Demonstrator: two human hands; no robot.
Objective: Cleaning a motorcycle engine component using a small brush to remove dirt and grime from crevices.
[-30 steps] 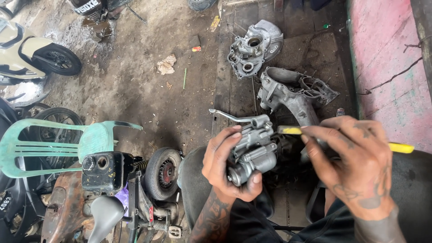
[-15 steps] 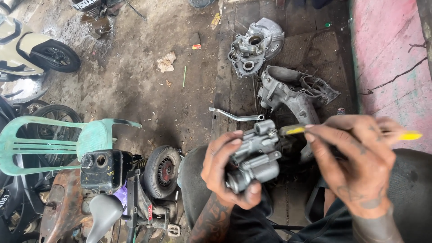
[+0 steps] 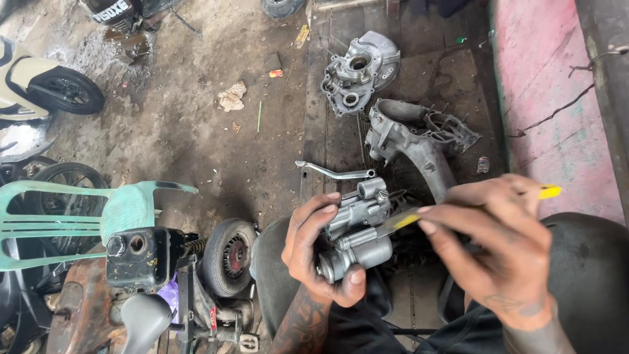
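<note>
Left hand (image 3: 314, 252) wraps its fingers around a grey metal carburetor-like part (image 3: 357, 229), held over the lap. Right hand (image 3: 498, 252) pinches a yellow-handled tool (image 3: 419, 215), fingers closed on it, blade tip touching the part. On the dirty floor beyond: a bent metal lever (image 3: 334, 172), two engine casings (image 3: 359, 71) (image 3: 419, 141); green plastic chair (image 3: 98, 213) at left.

Dull grey cast-metal pump body (image 3: 357, 233), smooth, greasy; left hand (image 3: 314, 252) grips it. Right hand (image 3: 498, 252) pinches glossy yellow plastic-handled tool (image 3: 549, 191).
</note>
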